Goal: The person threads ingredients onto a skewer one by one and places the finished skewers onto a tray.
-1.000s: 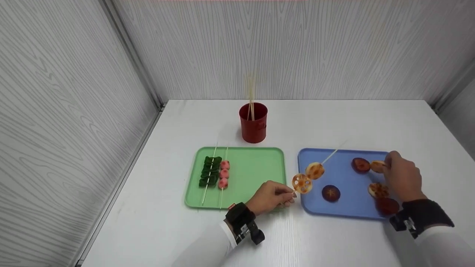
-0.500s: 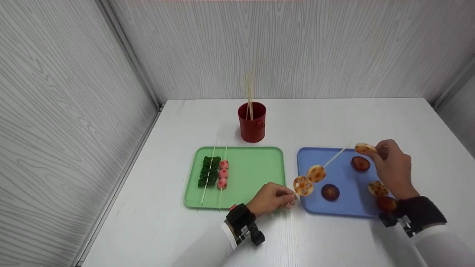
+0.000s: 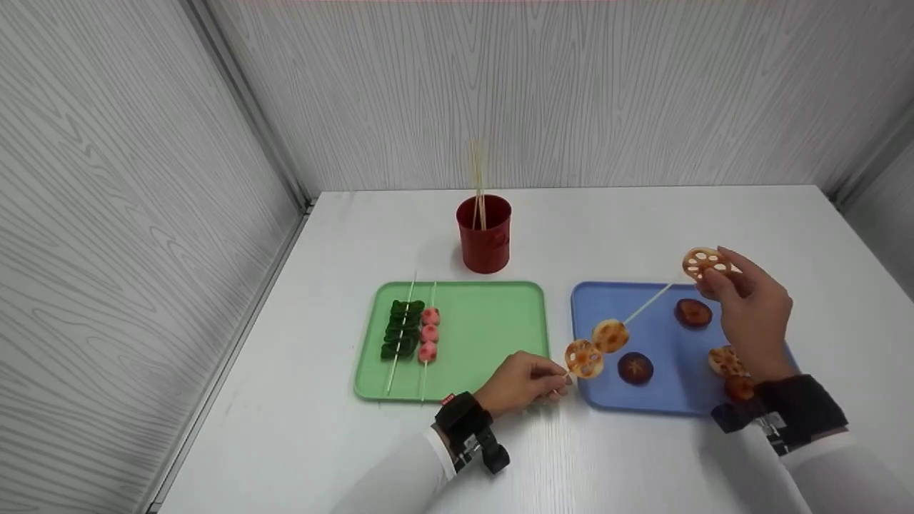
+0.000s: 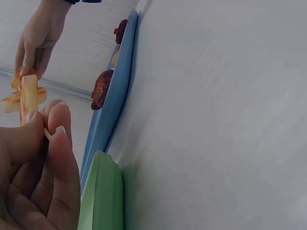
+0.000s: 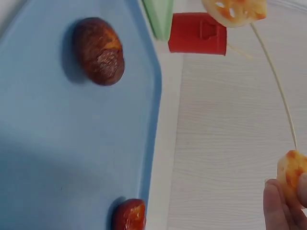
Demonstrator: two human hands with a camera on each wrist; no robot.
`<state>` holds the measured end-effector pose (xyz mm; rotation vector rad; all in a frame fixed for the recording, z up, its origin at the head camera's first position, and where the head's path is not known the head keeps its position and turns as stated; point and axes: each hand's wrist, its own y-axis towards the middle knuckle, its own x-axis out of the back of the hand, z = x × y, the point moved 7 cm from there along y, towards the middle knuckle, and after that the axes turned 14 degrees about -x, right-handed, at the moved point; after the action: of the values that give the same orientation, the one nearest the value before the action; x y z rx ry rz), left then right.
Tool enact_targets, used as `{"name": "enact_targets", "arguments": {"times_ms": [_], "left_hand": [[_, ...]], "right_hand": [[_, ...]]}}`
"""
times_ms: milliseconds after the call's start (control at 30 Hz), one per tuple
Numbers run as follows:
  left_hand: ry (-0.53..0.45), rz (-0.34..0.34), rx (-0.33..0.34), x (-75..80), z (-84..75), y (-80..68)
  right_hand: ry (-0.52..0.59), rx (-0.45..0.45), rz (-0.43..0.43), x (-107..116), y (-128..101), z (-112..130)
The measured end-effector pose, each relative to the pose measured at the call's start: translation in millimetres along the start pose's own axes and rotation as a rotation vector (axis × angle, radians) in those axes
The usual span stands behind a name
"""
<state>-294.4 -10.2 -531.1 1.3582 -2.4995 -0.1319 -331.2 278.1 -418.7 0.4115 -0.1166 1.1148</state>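
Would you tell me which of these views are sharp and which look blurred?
Head view: evenly lit, sharp, soft shadows under the blue tray. Left wrist view: left hand fills the corner, close and soft. Right wrist view: mushroom slice slightly soft, right hand's fingertips blurred.

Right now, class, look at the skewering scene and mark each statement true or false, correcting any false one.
1. The left hand pinches a skewer carrying two lotus root slices. True.
2. The right hand is empty. False: it holds a lotus slice at the skewer's tip.
3. The red cup stands on the green tray. False: it stands on the table behind it.
4. Two finished skewers lie on the green tray. True.
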Motion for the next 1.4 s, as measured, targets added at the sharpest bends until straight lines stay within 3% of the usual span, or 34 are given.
{"name": "enact_targets", "arguments": {"times_ms": [200,300,400,633,933,1400], "left_hand": [[0.002,0.02,-0.006,0.4,1.2,0.0],[0.004,0.033,-0.005,0.5,0.8,0.4],[-0.001,0.038,0.006,1.1,0.2,1.0],[-0.013,0.042,0.02,1.3,-0.4,0.1],[-0.01,0.035,0.027,1.9,0.7,-2.0],[-0.018,0.02,0.051,4.1,3.0,-2.2]], "right_hand": [[0.509,-0.346,0.195,-4.8,0.9,-17.5],[0.577,-0.48,0.264,-8.7,-1.2,-24.2],[0.6,-0.559,0.292,-10.9,-2.5,-29.6],[0.676,-0.611,0.353,-20.1,-5.4,-30.3],[0.827,-0.679,0.361,-27.4,-9.2,-29.0],[0.75,-0.721,0.35,-21.5,-10.5,-32.4]]}}
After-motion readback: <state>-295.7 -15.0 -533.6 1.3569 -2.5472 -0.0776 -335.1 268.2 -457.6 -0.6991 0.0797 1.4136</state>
